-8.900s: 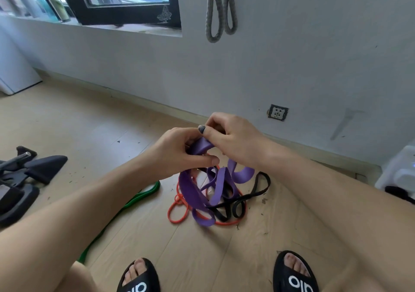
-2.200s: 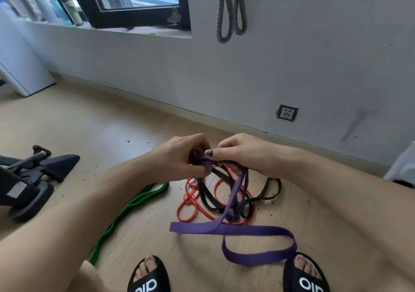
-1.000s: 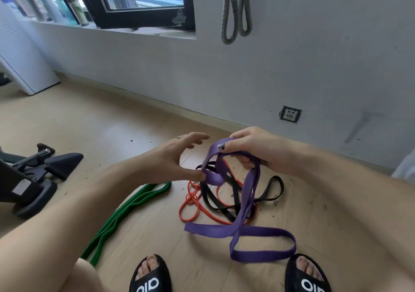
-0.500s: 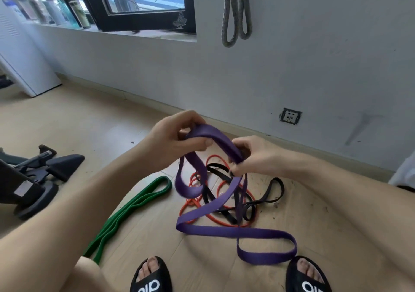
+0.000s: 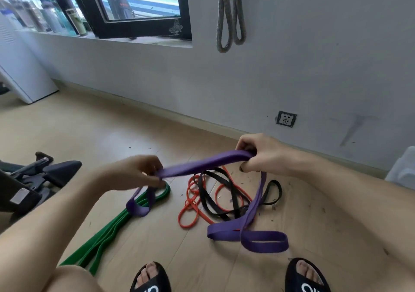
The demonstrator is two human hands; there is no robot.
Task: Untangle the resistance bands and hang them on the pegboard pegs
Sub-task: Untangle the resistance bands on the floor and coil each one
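Purple band (image 5: 202,164): stretched between my two hands above the floor (image 5: 94,132), its ends drooping to the boards.
Left hand (image 5: 134,172): blurred, fingers pinching the band's left part.
Right hand (image 5: 260,154): raised higher, fingers curled round the band's right bend.
Orange band (image 5: 190,204) and black band (image 5: 224,199): tangled together on the floor below.
Green band (image 5: 107,228): on the floor, left of the tangle.
Grey band (image 5: 230,15): hanging on the wall.

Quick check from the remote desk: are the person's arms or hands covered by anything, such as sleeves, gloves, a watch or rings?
Both forearms are bare, with no sleeves in view. No gloves or watch on the left hand or the right hand. The left hand is motion-blurred, so rings cannot be ruled out. A right fingertip shows a dark-painted nail.
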